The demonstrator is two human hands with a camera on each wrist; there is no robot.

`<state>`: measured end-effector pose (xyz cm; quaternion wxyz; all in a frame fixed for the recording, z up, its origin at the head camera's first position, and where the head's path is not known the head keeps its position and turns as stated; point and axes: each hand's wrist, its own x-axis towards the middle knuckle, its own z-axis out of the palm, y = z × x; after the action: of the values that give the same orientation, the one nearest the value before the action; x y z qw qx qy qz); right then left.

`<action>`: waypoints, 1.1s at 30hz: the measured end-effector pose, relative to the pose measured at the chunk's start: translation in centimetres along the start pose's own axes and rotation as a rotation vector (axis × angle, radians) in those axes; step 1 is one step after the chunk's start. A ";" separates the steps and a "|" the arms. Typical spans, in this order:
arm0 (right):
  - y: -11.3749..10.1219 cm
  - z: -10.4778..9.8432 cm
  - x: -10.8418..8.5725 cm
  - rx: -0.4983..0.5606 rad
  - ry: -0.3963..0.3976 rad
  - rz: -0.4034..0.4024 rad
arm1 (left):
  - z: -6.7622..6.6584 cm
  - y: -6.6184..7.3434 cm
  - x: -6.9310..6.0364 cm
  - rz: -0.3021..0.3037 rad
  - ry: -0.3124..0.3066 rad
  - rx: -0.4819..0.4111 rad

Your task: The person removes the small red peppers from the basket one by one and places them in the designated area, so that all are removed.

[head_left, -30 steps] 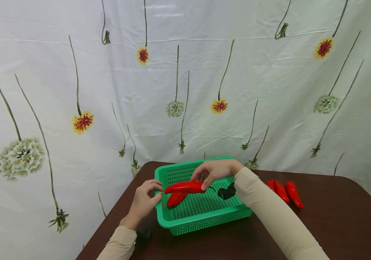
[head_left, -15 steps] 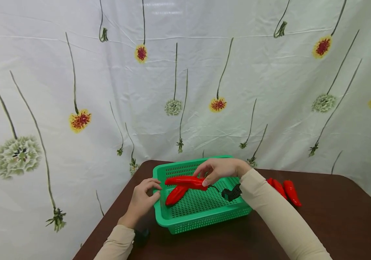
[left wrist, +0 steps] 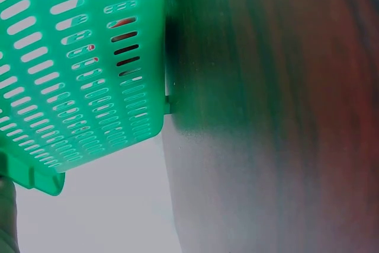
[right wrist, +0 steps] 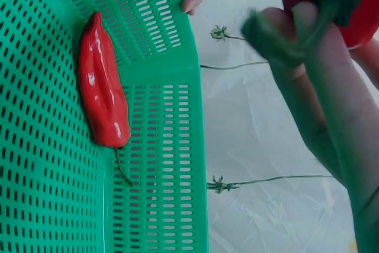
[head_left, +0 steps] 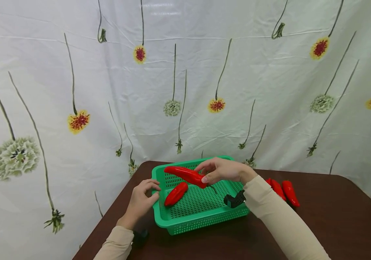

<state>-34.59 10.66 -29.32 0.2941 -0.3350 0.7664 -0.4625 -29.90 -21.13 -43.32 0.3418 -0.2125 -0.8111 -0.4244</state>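
Note:
My right hand point(head_left: 222, 169) pinches a long red chili pepper point(head_left: 183, 174) near its stem end, above the green basket point(head_left: 205, 216). Its tip points left and tilts upward, while the dark stem hangs down to the right. Inside the basket, toward the left end, lies another red chili pepper point(head_left: 176, 194); the right wrist view shows that chili pepper point(right wrist: 102, 84) whole, stem included. At the basket's left rim rests my left hand point(head_left: 140, 200), fingers loosely bent and holding no pepper. Only the perforated basket wall point(left wrist: 77, 75) and table fill most of the left wrist view.
Several more red chili peppers point(head_left: 290, 193) lie on the dark brown table point(head_left: 338, 216) right of the basket, partly behind my right sleeve. A flower-printed white cloth point(head_left: 159, 83) hangs behind the table.
The held chili pepper has risen and its tip now tilts up, so the pepper lying in the basket shows uncovered. My right hand has shifted slightly right; my left hand stays at the rim.

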 end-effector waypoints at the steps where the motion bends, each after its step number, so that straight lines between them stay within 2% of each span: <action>1: 0.0 0.1 -0.1 0.010 0.006 -0.008 | 0.0 0.0 0.0 -0.001 -0.001 0.006; 11: 1.2 0.3 -1.0 0.143 0.062 -0.067 | -0.2 0.5 0.0 0.005 -0.010 -0.006; 22: 2.4 0.4 -2.4 0.222 0.132 -0.125 | -0.1 0.1 0.0 -0.018 -0.008 0.008; 33: 3.8 0.4 -4.5 0.306 0.253 -0.135 | -0.1 0.1 0.0 -0.015 -0.008 -0.015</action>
<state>-32.50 15.28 -32.35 0.2114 -0.2766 0.6938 -0.6305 -29.75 -21.14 -43.21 0.3336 -0.2107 -0.8109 -0.4321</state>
